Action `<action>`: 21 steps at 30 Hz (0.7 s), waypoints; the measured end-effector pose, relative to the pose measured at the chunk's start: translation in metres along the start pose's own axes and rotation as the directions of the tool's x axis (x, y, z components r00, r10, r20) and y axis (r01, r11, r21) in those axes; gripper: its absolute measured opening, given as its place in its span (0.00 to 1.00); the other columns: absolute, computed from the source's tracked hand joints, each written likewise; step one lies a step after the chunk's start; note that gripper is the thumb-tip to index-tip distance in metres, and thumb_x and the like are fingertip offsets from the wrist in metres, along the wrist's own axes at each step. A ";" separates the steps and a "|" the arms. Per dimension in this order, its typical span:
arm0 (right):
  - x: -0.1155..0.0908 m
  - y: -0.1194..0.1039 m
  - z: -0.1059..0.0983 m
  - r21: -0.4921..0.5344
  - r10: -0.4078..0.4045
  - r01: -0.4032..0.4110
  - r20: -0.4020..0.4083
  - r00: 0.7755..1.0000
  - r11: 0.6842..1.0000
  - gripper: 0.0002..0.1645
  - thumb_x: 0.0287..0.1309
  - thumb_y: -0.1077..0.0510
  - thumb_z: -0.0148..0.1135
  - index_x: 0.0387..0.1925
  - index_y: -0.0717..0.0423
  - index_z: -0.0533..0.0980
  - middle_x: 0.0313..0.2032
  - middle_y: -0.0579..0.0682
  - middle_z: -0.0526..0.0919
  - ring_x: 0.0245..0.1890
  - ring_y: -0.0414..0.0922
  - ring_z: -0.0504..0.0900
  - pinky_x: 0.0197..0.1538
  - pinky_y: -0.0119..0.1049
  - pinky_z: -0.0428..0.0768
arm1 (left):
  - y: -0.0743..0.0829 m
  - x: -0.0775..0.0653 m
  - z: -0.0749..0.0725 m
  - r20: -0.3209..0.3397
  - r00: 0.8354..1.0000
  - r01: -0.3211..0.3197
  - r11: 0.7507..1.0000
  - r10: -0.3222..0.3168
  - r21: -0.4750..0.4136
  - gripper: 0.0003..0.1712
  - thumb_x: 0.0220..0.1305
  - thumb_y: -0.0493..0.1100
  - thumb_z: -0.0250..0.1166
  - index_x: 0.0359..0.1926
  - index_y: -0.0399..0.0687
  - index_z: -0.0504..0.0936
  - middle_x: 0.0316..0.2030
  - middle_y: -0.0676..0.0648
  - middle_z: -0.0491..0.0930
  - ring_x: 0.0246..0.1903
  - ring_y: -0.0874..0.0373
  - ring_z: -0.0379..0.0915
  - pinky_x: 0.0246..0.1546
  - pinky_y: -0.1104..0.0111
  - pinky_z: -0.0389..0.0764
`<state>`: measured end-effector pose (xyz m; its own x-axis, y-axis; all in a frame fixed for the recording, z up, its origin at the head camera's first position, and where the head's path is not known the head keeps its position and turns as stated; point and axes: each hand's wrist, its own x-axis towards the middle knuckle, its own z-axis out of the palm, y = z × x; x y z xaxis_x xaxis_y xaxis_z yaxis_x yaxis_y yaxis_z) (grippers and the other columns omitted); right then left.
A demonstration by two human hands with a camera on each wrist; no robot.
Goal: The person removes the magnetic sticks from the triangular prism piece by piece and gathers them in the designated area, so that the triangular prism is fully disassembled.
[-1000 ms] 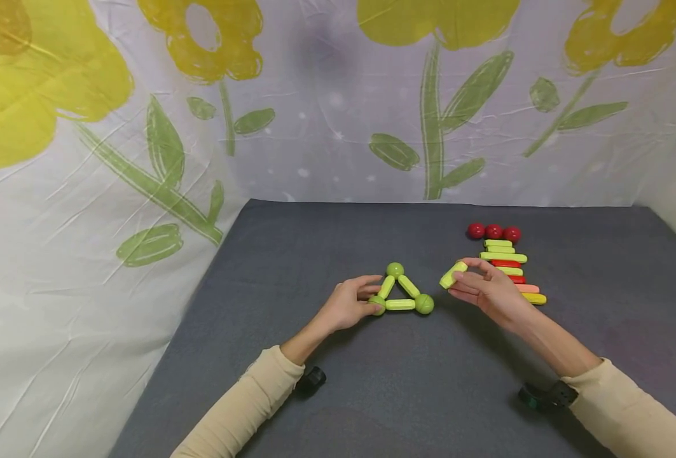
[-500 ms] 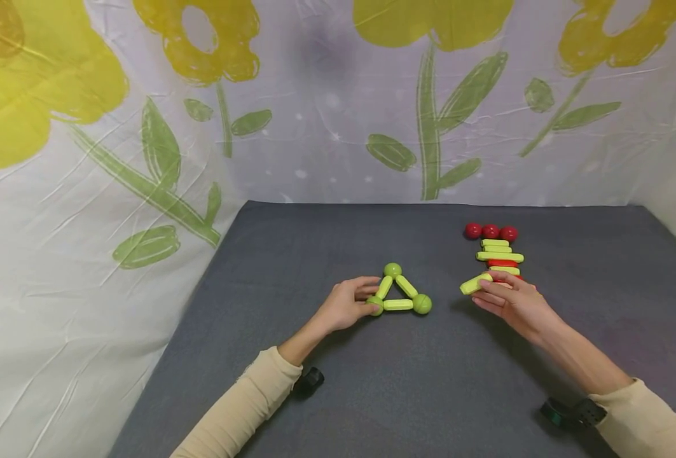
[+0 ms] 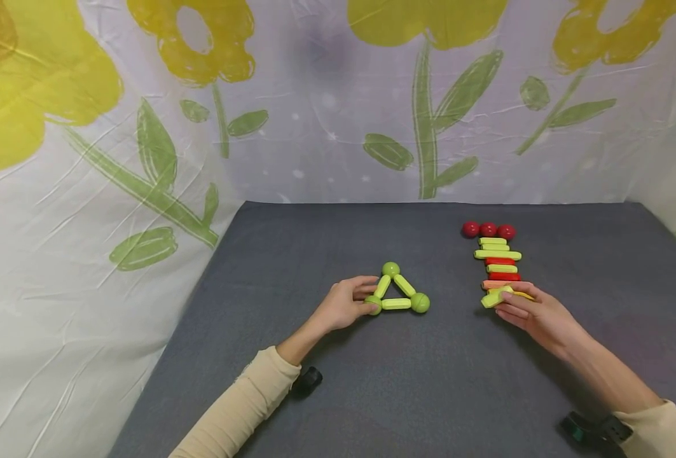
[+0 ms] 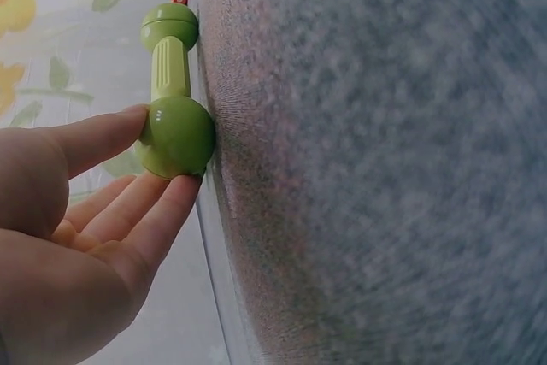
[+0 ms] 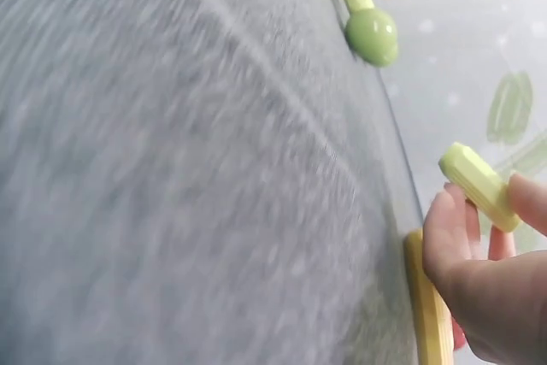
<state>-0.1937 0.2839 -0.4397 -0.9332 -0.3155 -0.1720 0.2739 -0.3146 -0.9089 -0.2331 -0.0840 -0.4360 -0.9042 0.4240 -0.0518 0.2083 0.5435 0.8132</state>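
On the dark table lies a triangle of yellow-green rods (image 3: 397, 304) joined by green balls (image 3: 420, 303). My left hand (image 3: 342, 305) pinches the ball at its near left corner; the left wrist view shows the thumb and fingertips around that green ball (image 4: 177, 136). To the right, a short yellow-green rod (image 5: 480, 185) is pinched between thumb and fingers of my right hand (image 3: 549, 321). That hand is at the near end of a column of rods, partly covering a yellow rod (image 5: 430, 305).
Three red balls (image 3: 488, 229) sit in a row at the back right. Nearer than them lie several rods side by side, among them a long yellow-green rod (image 3: 498, 255), a red rod (image 3: 504, 277) and a salmon rod (image 3: 493, 284). A flower-printed cloth (image 3: 326, 140) hangs behind the table.
My right hand has carried the short yellow-green rod away from the triangle, rightward and nearer, to the near end of the rod column. The left hand keeps its grip on the corner ball.
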 end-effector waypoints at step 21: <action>-0.016 -0.001 -0.022 -0.175 0.106 -0.145 -0.216 0.971 0.974 0.27 0.63 0.62 0.60 0.55 0.67 0.56 0.39 0.46 0.80 0.40 0.40 0.83 0.47 0.36 0.80 | 0.000 0.001 0.001 -0.005 1.000 0.011 1.000 -0.011 0.013 0.32 0.60 0.36 0.67 0.65 0.42 0.69 0.57 0.46 0.76 0.53 0.53 0.74 0.49 0.64 0.77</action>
<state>-0.1840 0.3087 -0.4442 -0.9272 -0.1460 -0.3450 0.3611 -0.1036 -0.9267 -0.2331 -0.0826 -0.4366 -0.9083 0.4145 -0.0574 0.2036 0.5575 0.8048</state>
